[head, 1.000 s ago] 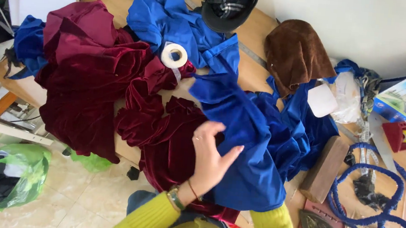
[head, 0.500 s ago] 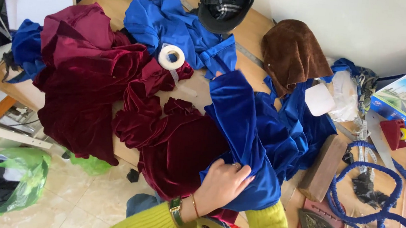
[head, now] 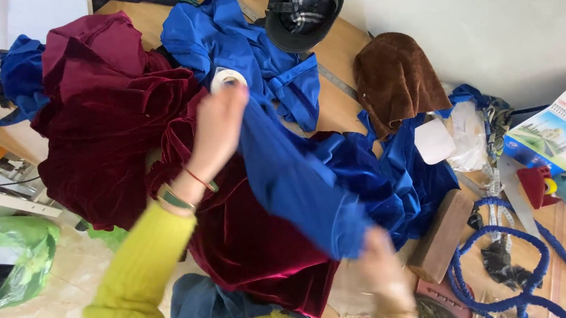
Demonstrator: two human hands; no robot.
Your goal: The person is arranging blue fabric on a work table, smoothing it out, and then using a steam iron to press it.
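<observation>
A strip of blue cloth (head: 295,180) is stretched slantwise between my two hands, above a heap of maroon velvet (head: 108,130) on the wooden table (head: 338,109). My left hand (head: 217,129), in a yellow sleeve with bracelets at the wrist, is raised with its fingers on the cloth's upper end, right beside a white tape roll (head: 227,78). Blurred with motion, my right hand (head: 382,270) grips the cloth's lower end near the table's front edge. More blue fabric (head: 391,175) lies bunched to the right.
A dark helmet (head: 303,11) and a brown cloth (head: 395,80) sit at the back. To the right are a wooden block (head: 441,234), a coiled blue cord (head: 532,269) and a desk calendar (head: 565,129). A green bag (head: 8,258) lies on the floor, left.
My left hand has risen from the cloth's lower edge to its upper end by the tape roll. My right hand has come into view on the lower end, pulling the blue cloth taut.
</observation>
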